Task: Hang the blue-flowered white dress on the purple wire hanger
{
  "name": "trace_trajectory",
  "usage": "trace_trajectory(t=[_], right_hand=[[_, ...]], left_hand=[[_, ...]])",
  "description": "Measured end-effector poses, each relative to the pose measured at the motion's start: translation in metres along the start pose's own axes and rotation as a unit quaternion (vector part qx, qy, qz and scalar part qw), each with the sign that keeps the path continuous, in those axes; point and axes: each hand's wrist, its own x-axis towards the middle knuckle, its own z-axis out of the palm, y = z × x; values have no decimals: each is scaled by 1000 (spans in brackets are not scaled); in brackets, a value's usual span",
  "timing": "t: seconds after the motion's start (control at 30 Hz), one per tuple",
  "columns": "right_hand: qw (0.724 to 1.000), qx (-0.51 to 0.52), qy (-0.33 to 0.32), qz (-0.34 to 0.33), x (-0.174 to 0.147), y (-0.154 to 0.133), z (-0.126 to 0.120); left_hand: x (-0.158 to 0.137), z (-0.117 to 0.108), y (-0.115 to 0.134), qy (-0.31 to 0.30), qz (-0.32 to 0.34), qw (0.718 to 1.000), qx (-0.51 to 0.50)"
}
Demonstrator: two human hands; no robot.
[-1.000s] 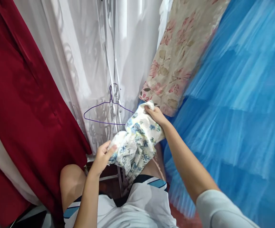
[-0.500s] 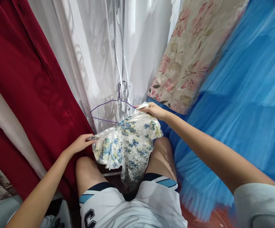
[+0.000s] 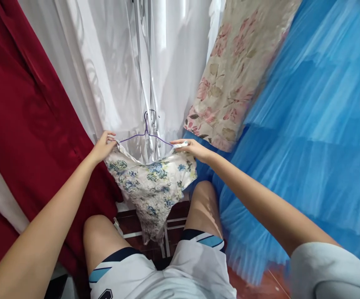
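Note:
A white blouse with blue and yellow flowers (image 3: 155, 178) hangs between my two hands above my knees. My left hand (image 3: 104, 146) pinches its left shoulder, and my right hand (image 3: 192, 148) grips the right shoulder. The purple wire hanger (image 3: 146, 132) has both its arms running into the blouse's neck opening. Its hook is up against white straps (image 3: 150, 79) that hang down in front of me. The hanger's lower bar is hidden behind the cloth.
A long red garment (image 3: 49, 124) hangs at the left, white cloth (image 3: 180, 62) behind the straps. To the right are a beige floral garment (image 3: 220, 95) and a tiered blue tulle skirt (image 3: 285, 137). White rack bars (image 3: 167, 238) stand low between my knees, over a reddish floor (image 3: 273, 278).
My left hand has risen with the blouse's left shoulder, covering the hanger's left end, which was bare before. The blouse now hangs spread out. The right hand stays on its shoulder.

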Motion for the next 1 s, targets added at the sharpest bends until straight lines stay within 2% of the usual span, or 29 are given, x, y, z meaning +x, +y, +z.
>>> trace_trajectory(t=[0.1, 0.2, 0.27, 0.33, 0.43, 0.5, 0.57, 0.63, 0.7, 0.73, 0.77, 0.87, 0.93, 1.0], right_hand=[[997, -12, 57, -51, -15, 23, -8], [995, 3, 89, -50, -27, 34, -19], [992, 9, 108, -71, -27, 25, -24], [985, 8, 134, -110, -21, 4, -25], [981, 9, 143, -131, -13, -35, -8], [988, 2, 88, -124, -21, -57, 15], [992, -19, -26, -123, -42, -69, 43], [972, -53, -192, -121, -69, -70, 67], [935, -105, -302, -150, -90, -61, 83], [923, -138, -315, -173, -96, -52, 87], [918, -172, -299, -198, -98, -42, 88], [931, -226, -171, -231, -86, -8, 83], [947, -208, -132, -206, -75, 10, 79], [966, -150, -145, -153, -72, 22, 76]], left_hand=[[-21, 5, 8, 69, 83, 991, 84], [-42, 6, 19, 69, 139, 978, 138], [-51, 8, 31, 55, 157, 969, 181], [-54, 12, 42, 67, 155, 960, 224], [-49, 15, 54, 94, 141, 952, 255], [-45, 17, 53, 106, 131, 959, 228], [-45, 20, 46, 145, 120, 972, 139], [-51, 26, 39, 210, 99, 973, 3], [-62, 33, 37, 251, 74, 954, -145], [-68, 37, 38, 246, 60, 943, -216], [-74, 41, 42, 222, 45, 931, -286], [-88, 52, 66, 65, -18, 879, -472], [-94, 61, 87, -42, -57, 834, -548], [-101, 70, 108, -114, -75, 802, -582]])
